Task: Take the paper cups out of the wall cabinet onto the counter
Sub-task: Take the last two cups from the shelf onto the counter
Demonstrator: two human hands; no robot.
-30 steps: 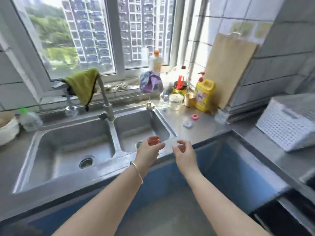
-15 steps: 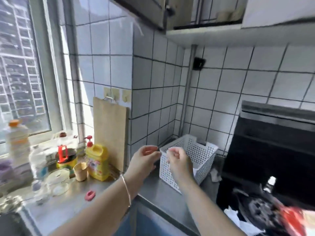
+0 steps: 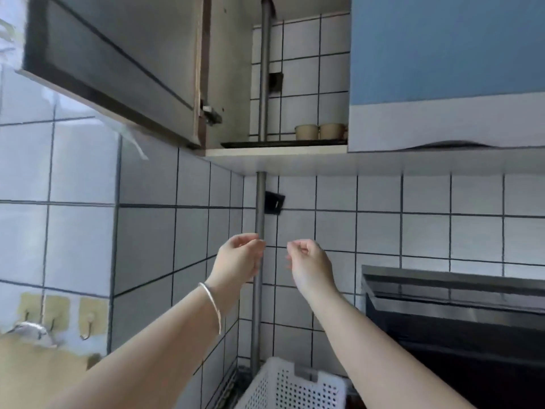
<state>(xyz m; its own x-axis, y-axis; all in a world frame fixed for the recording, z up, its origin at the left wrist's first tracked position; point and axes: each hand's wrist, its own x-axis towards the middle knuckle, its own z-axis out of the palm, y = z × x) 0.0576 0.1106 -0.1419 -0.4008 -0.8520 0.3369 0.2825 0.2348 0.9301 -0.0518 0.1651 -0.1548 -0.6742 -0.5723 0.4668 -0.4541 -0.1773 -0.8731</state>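
Two beige paper cups (image 3: 320, 131) stand side by side on the bottom shelf of the wall cabinet (image 3: 277, 149), whose left door (image 3: 118, 63) hangs open. The right blue door (image 3: 442, 69) is closed and hides the rest of the shelf. My left hand (image 3: 239, 258) and my right hand (image 3: 308, 261) are raised side by side well below the shelf, fingers loosely curled, holding nothing. The counter is out of view.
A vertical metal pipe (image 3: 259, 261) runs up the tiled corner into the cabinet. A white perforated basket (image 3: 292, 385) sits at the bottom. A dark range hood (image 3: 454, 308) juts out at right. Wall hooks (image 3: 59, 314) and a cutting board (image 3: 38, 376) are at lower left.
The view has swung from the sink up to the corner wall cabinet. Both hands rose with it and stay empty, close together.
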